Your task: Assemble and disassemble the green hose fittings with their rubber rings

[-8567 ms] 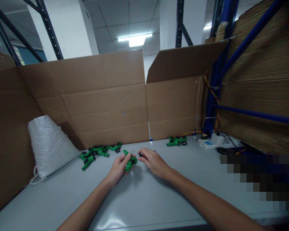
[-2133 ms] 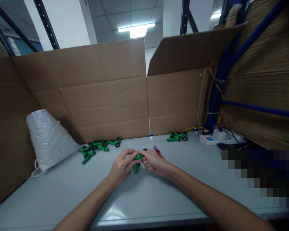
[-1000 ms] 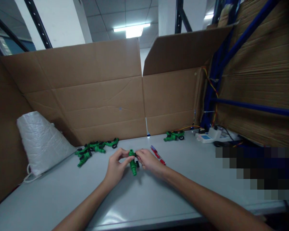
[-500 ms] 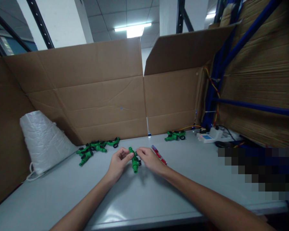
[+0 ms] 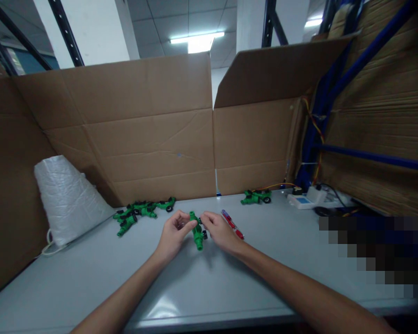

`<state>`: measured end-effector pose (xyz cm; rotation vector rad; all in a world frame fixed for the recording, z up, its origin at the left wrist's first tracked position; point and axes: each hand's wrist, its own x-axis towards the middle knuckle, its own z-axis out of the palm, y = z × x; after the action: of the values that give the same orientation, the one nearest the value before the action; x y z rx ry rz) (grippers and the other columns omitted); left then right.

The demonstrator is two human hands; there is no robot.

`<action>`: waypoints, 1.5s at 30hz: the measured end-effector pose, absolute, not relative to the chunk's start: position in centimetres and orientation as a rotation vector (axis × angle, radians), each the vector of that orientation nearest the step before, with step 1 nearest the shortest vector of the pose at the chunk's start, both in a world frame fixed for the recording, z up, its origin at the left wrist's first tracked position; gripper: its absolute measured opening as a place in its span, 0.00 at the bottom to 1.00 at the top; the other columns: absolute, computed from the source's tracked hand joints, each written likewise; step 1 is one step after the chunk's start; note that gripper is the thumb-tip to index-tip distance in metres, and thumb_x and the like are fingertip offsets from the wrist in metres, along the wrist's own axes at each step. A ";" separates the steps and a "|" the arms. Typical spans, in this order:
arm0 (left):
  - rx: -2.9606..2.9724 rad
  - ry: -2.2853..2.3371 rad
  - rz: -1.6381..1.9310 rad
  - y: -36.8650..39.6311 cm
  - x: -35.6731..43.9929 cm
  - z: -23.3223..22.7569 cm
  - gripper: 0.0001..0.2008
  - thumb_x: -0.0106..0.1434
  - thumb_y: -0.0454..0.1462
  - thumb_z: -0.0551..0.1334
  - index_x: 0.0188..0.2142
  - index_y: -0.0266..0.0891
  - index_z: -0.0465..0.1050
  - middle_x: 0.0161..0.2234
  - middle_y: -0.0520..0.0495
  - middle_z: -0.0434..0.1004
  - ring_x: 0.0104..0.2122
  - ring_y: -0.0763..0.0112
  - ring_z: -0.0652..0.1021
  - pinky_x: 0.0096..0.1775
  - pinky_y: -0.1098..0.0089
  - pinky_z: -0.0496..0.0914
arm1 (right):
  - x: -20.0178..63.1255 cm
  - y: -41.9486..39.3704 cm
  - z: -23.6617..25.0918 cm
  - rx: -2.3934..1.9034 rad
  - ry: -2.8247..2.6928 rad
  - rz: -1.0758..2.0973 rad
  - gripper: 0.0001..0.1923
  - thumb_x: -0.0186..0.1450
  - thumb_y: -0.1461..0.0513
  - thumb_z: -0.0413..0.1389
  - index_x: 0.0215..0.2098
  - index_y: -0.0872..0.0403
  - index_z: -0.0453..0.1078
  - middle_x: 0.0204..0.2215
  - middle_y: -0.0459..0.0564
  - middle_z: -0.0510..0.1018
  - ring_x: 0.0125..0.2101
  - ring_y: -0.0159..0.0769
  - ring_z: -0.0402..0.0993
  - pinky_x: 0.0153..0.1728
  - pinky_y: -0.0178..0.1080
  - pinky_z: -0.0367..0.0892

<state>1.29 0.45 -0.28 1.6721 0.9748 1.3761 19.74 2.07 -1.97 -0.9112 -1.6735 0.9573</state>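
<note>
A green plastic fitting (image 5: pixel 197 232) with a small black part on its side is held just above the grey table (image 5: pixel 209 287), near its middle. My left hand (image 5: pixel 174 234) pinches the fitting's upper end from the left. From the right, my right hand (image 5: pixel 220 230) has its fingertips on the same end. A red pen (image 5: pixel 232 224) lies on the table just beyond my right hand.
A pile of several green fittings (image 5: pixel 141 212) lies left of my hands. Another green fitting (image 5: pixel 255 196) sits at the back right, by a white device (image 5: pixel 304 199) with wires. A white woven bag (image 5: pixel 67 199) stands at the left. Cardboard walls (image 5: pixel 153 134) ring the table.
Earlier my left hand alone held the fitting while my right reached for a black part on the table. Both hands now hold the fitting, turned to point down and toward me.
</note>
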 end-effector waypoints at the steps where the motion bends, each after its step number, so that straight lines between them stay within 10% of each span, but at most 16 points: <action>1: 1.707 0.976 1.382 0.3 1.3 -0.2 0.19 0.60 0.49 0.74 0.34 0.38 0.71 0.30 0.53 0.74 0.30 0.71 0.74 0.36 0.71 0.69 | 19.8 2.1 -2.0 -0.908 -1.682 0.953 0.21 0.72 0.48 0.48 0.26 0.50 0.56 0.23 0.42 0.59 0.28 0.35 0.57 0.30 0.36 0.53; 45: 1.157 0.868 1.151 0.2 1.7 -1.2 0.25 0.58 0.54 0.74 0.37 0.38 0.70 0.27 0.52 0.74 0.24 0.72 0.75 0.25 0.73 0.71 | 20.9 1.4 -2.1 -0.934 -2.279 0.044 0.15 0.80 0.61 0.43 0.38 0.53 0.68 0.35 0.50 0.79 0.36 0.39 0.74 0.36 0.39 0.57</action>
<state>1.70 0.25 -1.19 1.1572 0.8682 1.1508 20.87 1.36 -2.07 -0.9343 -2.2792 0.0437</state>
